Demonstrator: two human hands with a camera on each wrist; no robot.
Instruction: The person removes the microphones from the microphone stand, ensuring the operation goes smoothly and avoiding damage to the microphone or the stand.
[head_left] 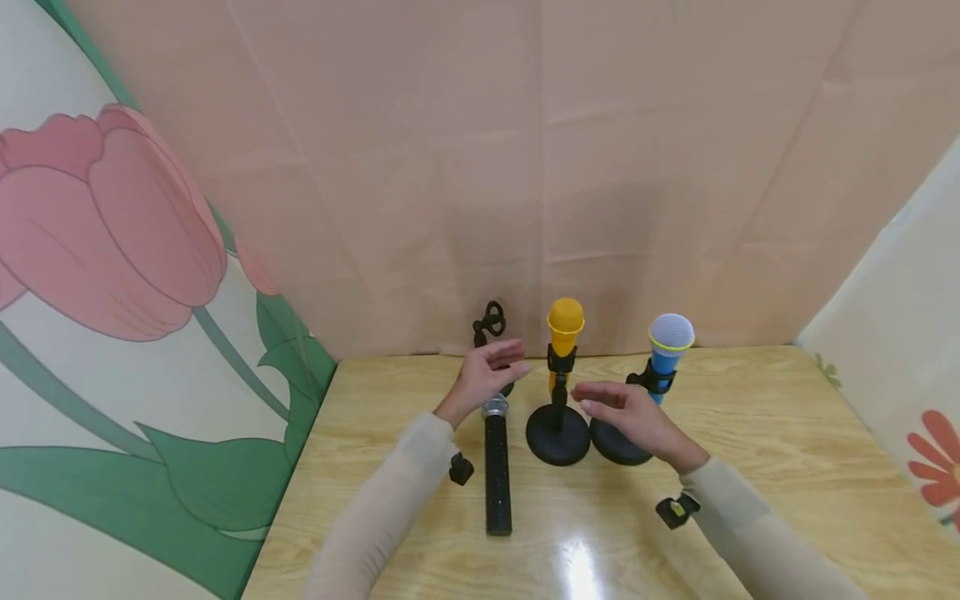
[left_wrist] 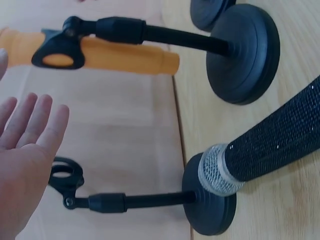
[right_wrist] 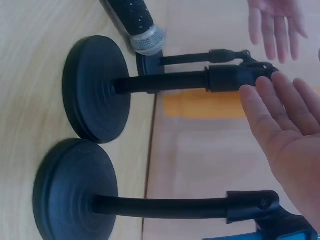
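Note:
My left hand (head_left: 487, 379) hovers with straight fingers over the left side, between an empty black stand and the yellow microphone. My right hand (head_left: 630, 417), fingers extended, is in the air in front of the blue microphone's stand. The yellow microphone (head_left: 566, 321) sits upright in the clip of the middle black stand (head_left: 557, 435). A blue microphone (head_left: 667, 350) leans in the clip of the right stand (right_wrist: 75, 195). The third stand (left_wrist: 155, 200) has a bare clip. A black microphone (head_left: 497, 475) with a silver head lies on the table, its head at that stand's base.
The wooden table (head_left: 390, 533) meets a pinkish cloth backdrop (head_left: 420, 208) at the back. A tulip-printed panel (head_left: 112, 250) stands at the left, and a white flower-printed one (head_left: 900, 333) at the right. Black wrist cameras (head_left: 677, 510) hang under the sleeves.

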